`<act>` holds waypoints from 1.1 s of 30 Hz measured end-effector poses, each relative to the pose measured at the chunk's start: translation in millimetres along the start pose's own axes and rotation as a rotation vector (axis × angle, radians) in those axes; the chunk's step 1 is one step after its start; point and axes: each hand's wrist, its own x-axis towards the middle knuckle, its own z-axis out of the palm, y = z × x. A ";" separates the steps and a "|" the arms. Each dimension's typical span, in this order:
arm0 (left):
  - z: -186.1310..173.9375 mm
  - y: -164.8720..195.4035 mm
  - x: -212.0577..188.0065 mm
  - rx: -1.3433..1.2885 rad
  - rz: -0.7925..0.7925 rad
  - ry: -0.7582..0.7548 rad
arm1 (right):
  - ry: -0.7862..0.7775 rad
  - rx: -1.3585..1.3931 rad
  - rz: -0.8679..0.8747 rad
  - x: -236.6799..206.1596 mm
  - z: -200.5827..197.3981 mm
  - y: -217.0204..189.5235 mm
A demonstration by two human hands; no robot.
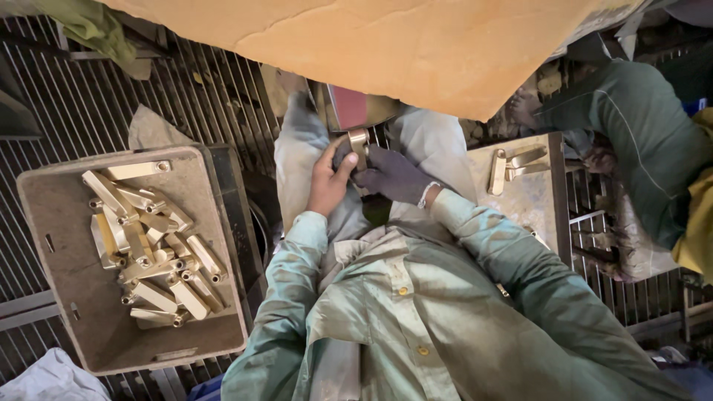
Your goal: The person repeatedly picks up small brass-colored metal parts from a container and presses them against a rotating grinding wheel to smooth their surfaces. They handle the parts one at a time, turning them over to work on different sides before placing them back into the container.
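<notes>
**Brass piece held to the belt with both hands**

Pale green cloth fills the near part of the view, the person's own buttoned work shirt (416,312); from it two sleeves run up to the hands, which meet in the middle. The left hand (329,180), bare, is curled with its thumb pressed against a small brass block (359,141); the right hand (394,175), in a dark purple glove, is closed round the same piece from the other side, so both pinch it between them. The block is tilted up against a reddish abrasive belt (349,106) in a worn metal housing, and the two-handed grip looks meant to steady it there; I judge the glove guards the hand nearer the belt. To the left a shallow grey plastic crate (67,282) stands on the slatted metal floor grating (44,104), close by the left arm, holding a loose heap of similar brass blocks (152,245). To the right a scuffed metal counter (531,208) carries a few more brass pieces (512,167), set apart from the heap. Farther right another person in dark green clothing (639,141) sits; overhead hangs a tan cardboard sheet (386,44).
</notes>
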 end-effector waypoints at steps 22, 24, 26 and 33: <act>-2.4 -122.0 65.8 -0.434 -0.687 0.328 | -0.052 0.613 0.407 81.0 -19.6 39.2; -3.2 -128.5 78.1 -0.500 -0.715 0.383 | -0.026 0.686 0.414 95.5 -16.7 49.0; -2.3 -124.8 84.7 -0.511 -0.776 0.416 | 0.018 0.736 0.408 101.8 -11.9 55.2; 1.4 -99.5 29.1 -0.183 -0.457 0.236 | -0.145 0.432 0.318 46.4 -2.7 44.9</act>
